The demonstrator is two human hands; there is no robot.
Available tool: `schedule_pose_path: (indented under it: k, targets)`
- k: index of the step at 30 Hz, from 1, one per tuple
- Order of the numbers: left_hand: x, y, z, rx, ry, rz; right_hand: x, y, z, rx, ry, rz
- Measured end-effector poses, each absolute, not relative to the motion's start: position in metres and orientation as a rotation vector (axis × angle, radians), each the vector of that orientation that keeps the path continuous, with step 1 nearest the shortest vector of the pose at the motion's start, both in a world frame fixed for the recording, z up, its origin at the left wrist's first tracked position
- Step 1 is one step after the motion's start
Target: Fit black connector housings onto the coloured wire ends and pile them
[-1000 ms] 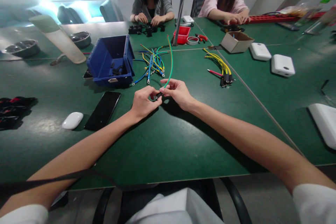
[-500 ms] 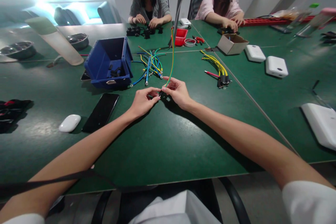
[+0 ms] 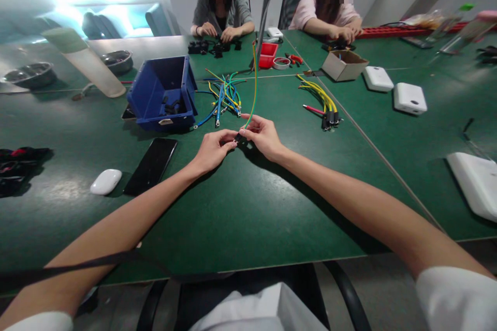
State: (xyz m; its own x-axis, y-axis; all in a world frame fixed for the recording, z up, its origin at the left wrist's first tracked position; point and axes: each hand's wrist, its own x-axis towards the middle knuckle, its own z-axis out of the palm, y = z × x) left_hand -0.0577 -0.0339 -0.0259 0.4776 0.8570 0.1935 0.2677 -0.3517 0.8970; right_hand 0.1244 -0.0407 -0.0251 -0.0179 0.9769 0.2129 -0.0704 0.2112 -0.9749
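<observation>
Left hand [image 3: 213, 149] and right hand [image 3: 264, 135] pinch the near end of a long green-yellow insulated wire [image 3: 254, 83] at a small black connector [image 3: 237, 138], just above the green bench [image 3: 240, 207]. Risk: the upright wire flexes, the pinch slips, and the connector drops.

Both forearms reach toward twelve o'clock; left hand [image 3: 212, 151] and right hand [image 3: 264, 137] meet fingertip to fingertip, fingers pinched.

Bare forearms, white short sleeves, seemingly a shirt.
</observation>
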Motion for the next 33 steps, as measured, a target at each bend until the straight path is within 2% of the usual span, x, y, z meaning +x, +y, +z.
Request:
schedule_pose_path:
  k: [33]
  targets:
    - [-0.0596,-0.0353,-0.0218,1.819,0.955,0.864,0.1203,-0.0398,-0.0288,-1.029,-1.337,1.039]
